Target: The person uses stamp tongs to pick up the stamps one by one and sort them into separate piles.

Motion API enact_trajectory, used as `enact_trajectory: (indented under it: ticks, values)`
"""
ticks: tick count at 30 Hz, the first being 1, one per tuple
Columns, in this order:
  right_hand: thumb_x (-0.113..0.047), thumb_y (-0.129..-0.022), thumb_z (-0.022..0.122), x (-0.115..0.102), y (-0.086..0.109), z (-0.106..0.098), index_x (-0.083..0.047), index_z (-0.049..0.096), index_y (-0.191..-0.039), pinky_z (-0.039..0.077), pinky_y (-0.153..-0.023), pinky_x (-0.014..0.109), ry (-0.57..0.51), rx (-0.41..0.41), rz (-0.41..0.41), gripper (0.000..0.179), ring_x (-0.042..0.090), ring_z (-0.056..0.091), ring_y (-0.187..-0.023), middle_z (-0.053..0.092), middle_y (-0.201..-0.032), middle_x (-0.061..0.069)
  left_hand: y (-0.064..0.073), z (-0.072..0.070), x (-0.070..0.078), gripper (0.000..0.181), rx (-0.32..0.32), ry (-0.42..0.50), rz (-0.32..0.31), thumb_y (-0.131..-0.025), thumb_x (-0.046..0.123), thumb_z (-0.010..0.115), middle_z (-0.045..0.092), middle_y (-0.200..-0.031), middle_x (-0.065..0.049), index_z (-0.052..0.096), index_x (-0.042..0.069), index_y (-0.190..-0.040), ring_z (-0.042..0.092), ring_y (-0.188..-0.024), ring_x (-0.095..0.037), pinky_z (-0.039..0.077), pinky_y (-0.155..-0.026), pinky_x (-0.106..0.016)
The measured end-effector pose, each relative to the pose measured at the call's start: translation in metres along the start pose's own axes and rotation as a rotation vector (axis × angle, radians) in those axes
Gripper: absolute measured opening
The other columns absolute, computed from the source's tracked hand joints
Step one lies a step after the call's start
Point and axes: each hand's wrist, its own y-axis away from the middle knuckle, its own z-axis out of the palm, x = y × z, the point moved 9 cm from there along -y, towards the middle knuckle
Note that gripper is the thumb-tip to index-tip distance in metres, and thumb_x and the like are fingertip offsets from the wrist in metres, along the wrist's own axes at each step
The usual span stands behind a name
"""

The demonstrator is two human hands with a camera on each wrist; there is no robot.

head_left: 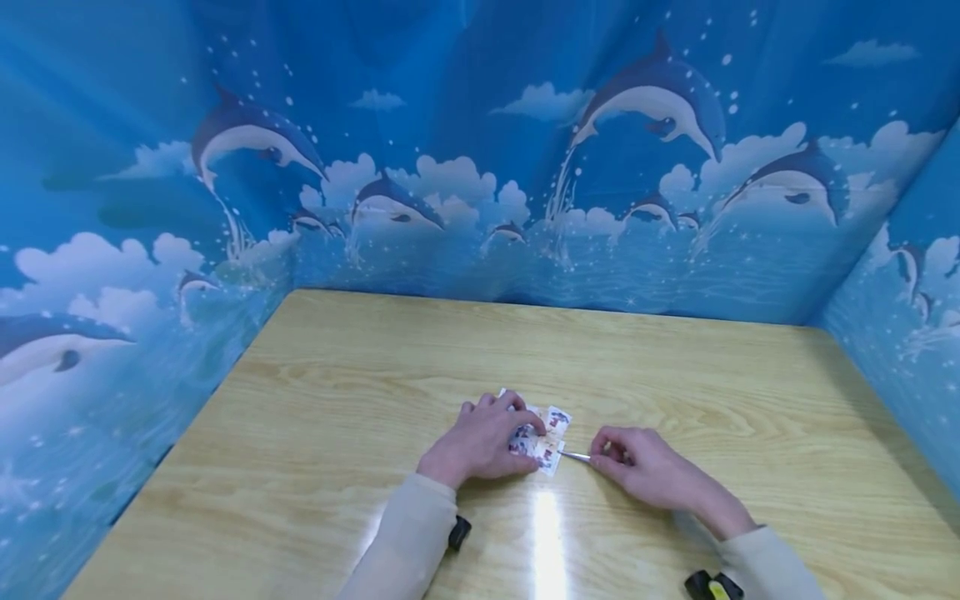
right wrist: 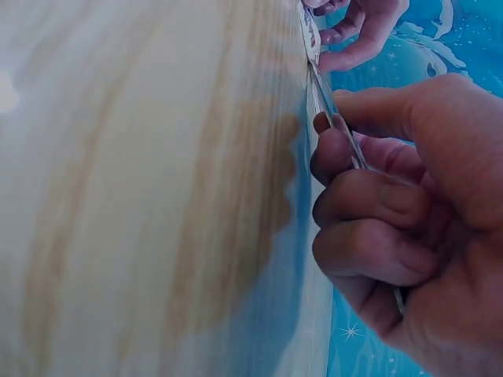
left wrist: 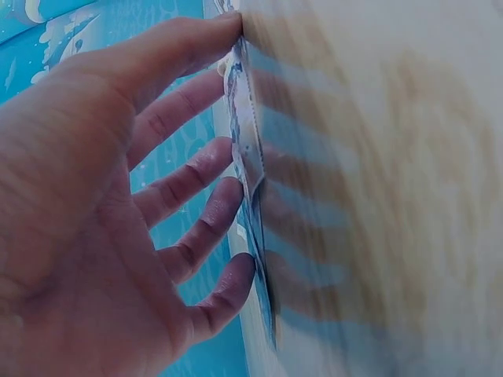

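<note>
A small sheet of printed stamps point(head_left: 553, 422) lies on the wooden table in front of me, white with red and blue pictures. Over its left part my left hand point(head_left: 487, 442) spreads its fingers, with thumb and fingertips resting on the paper and hiding much of it. In the left wrist view the stamps point(left wrist: 250, 141) show edge-on with a toothed border, slightly raised from the tabletop. My right hand point(head_left: 651, 468) pinches thin metal tweezers point(head_left: 576, 457) between thumb and index finger, other fingers curled. The tweezers' tip meets the right edge of the stamps.
The wooden table point(head_left: 360, 375) stretches out around both hands, with a bright light reflection near its front. A blue curtain point(head_left: 465, 100) printed with dolphins hangs behind the table and along both sides.
</note>
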Motion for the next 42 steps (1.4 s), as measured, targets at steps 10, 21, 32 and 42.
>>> enact_trajectory:
  ticks: [10, 21, 32, 42]
  values:
    - [-0.021, -0.098, 0.067, -0.001, 0.002, -0.002, -0.019, 0.068, -0.093, 0.041, -0.058, 0.022, 0.0, 0.016, -0.022, 0.005, 0.001, 0.046, -0.062, 0.056, -0.071, -0.009, 0.0, 0.0, 0.0, 0.042, -0.002, 0.003, 0.004, -0.087, 0.049, 0.078, 0.054, -0.137, 0.005, 0.067, 0.041, -0.126, 0.051, -0.121, -0.02, 0.04, -0.101, -0.046]
    - [-0.02, -0.096, 0.069, 0.008, 0.012, -0.01, -0.019, 0.069, -0.093, 0.043, -0.061, 0.022, -0.019, 0.055, -0.008, 0.004, 0.001, 0.048, -0.066, 0.057, -0.073, -0.009, 0.001, -0.001, -0.002, 0.036, -0.004, 0.019, 0.005, -0.091, 0.046, 0.074, 0.056, -0.136, 0.004, 0.068, 0.039, -0.125, 0.052, -0.12, -0.019, 0.041, -0.103, -0.046]
    - [-0.022, -0.097, 0.069, 0.029, 0.023, -0.027, -0.019, 0.07, -0.095, 0.047, -0.068, 0.023, -0.024, 0.095, 0.098, 0.004, 0.004, 0.052, -0.072, 0.06, -0.078, -0.006, 0.0, -0.01, -0.003, 0.028, 0.037, 0.059, 0.012, -0.093, 0.041, 0.073, 0.059, -0.128, 0.004, 0.072, 0.034, -0.12, 0.054, -0.115, -0.016, 0.044, -0.102, -0.045]
    - [-0.021, -0.098, 0.068, 0.044, 0.029, -0.045, -0.014, 0.07, -0.1, 0.047, -0.061, 0.024, -0.042, 0.163, 0.16, 0.008, 0.005, 0.05, -0.066, 0.058, -0.078, 0.0, -0.011, -0.016, -0.002, 0.033, 0.104, 0.059, 0.025, -0.094, 0.04, 0.072, 0.06, -0.118, 0.003, 0.071, 0.027, -0.124, 0.052, -0.1, -0.013, 0.047, -0.09, -0.034]
